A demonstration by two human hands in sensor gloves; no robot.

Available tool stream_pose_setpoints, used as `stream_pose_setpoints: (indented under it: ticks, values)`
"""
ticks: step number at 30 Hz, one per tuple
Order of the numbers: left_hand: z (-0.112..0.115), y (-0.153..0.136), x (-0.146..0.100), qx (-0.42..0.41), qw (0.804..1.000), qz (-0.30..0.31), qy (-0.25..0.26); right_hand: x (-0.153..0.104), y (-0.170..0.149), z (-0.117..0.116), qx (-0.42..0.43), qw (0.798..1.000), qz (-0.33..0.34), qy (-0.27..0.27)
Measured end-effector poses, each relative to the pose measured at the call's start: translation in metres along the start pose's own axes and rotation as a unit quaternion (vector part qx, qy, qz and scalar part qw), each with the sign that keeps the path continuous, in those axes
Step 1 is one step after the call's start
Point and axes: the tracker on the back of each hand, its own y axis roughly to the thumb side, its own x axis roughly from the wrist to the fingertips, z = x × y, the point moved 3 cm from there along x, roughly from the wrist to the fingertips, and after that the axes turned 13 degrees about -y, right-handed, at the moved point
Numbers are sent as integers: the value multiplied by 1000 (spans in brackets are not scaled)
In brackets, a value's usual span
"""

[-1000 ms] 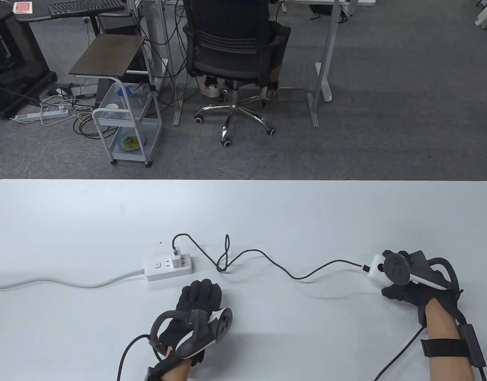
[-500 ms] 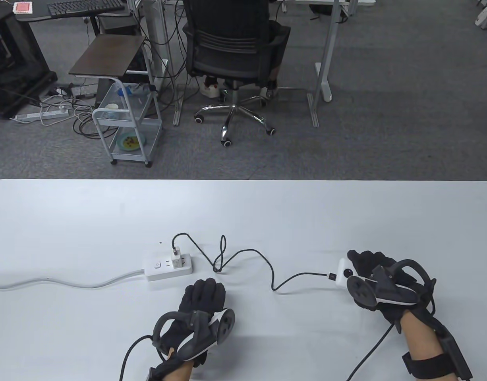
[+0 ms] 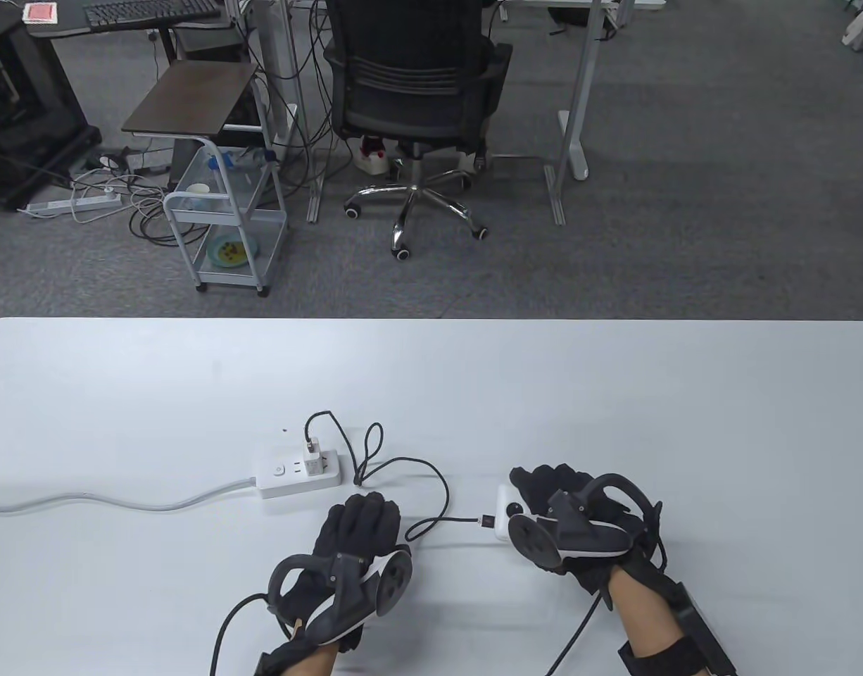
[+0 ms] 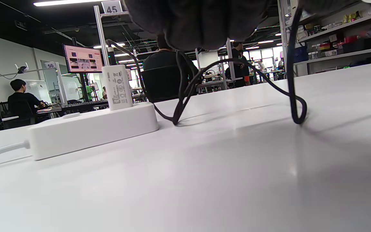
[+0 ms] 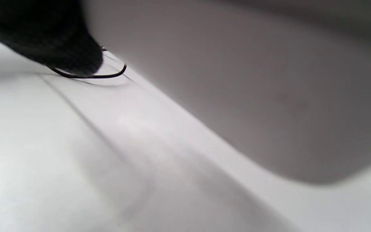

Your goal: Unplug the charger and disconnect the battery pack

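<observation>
A white charger (image 3: 314,456) is plugged into a white power strip (image 3: 296,477) near the table's middle; both show in the left wrist view, charger (image 4: 118,87) on strip (image 4: 92,129). A black cable (image 3: 431,486) runs from the charger to a white battery pack (image 3: 505,512), still plugged in. My right hand (image 3: 565,507) holds the battery pack just above or on the table; the pack fills the right wrist view (image 5: 269,80). My left hand (image 3: 357,524) rests flat on the table, empty, just in front of the strip and beside a cable loop (image 4: 296,112).
The strip's grey cord (image 3: 108,501) runs off the table's left edge. The white table (image 3: 614,394) ends at a far edge, with an office chair (image 3: 414,91) and a small cart (image 3: 224,225) on the floor beyond.
My right hand has carried the battery pack leftward from the table's right side toward the middle. The cable has bunched into loops near the strip. My left hand has stayed put.
</observation>
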Motion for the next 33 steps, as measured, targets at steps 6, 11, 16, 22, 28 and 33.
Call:
stream_pose_setpoints:
  ticks: [6, 11, 16, 22, 28, 33]
  values:
    - [3, 9, -2, 7, 1000, 15, -3, 5, 11, -9, 10, 1000, 16, 17]
    - [8, 15, -1, 5, 1000, 23, -12, 4, 9, -14, 21, 999, 13, 23]
    - [12, 20, 0, 12, 999, 26, -19, 3, 10, -19, 16, 999, 17, 36]
    - [12, 23, -1, 4, 999, 35, -18, 3, 13, -24, 16, 999, 21, 45]
    - [8, 32, -3, -3, 998, 58, -5, 4, 19, -29, 20, 998, 28, 53]
    - [6, 42, -6, -6, 997, 76, 3, 5, 23, -26, 28, 998, 33, 47]
